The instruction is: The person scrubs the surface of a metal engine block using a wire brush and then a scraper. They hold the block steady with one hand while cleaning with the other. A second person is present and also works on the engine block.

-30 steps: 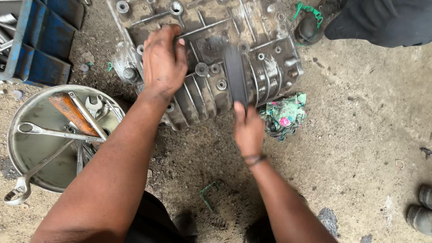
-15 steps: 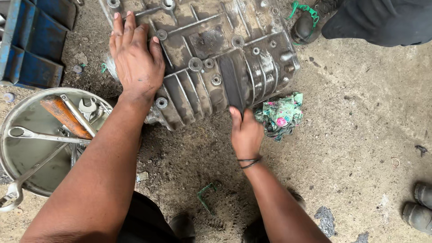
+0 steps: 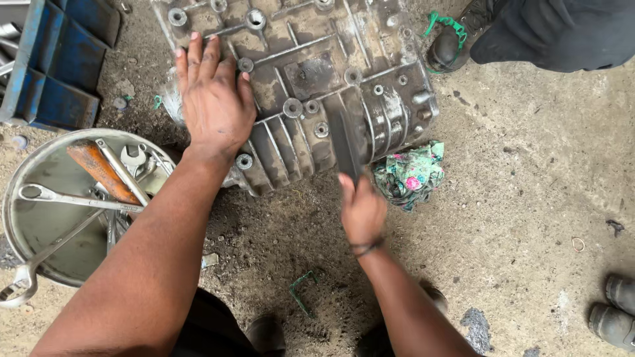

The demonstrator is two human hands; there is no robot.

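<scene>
Left hand (image 3: 213, 99) lies flat and open, bracing the ribbed grey cast-metal housing (image 3: 311, 79) at top centre; right hand (image 3: 360, 208) grips a dark flat blade (image 3: 344, 135), scraping its face, likely needing firm strokes.

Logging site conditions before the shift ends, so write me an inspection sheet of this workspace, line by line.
Surface: bare dirt ground, gritty and stained.
Job's things: ribbed grey metal casing lying flat on the ground; a dark flat blade rests along its ribs.
Clutter: round metal basin holding spanners and a rusty tool; blue metal toolbox; patterned rag beside the casing's corner; bent green wire; green cord.
Grippers: left hand pressed flat on the casing; right hand gripping the blade's near end.
Cables: nothing seen.
Surroundings: another person's dark shoe and trouser leg at top right; boot toes at the right edge.
</scene>
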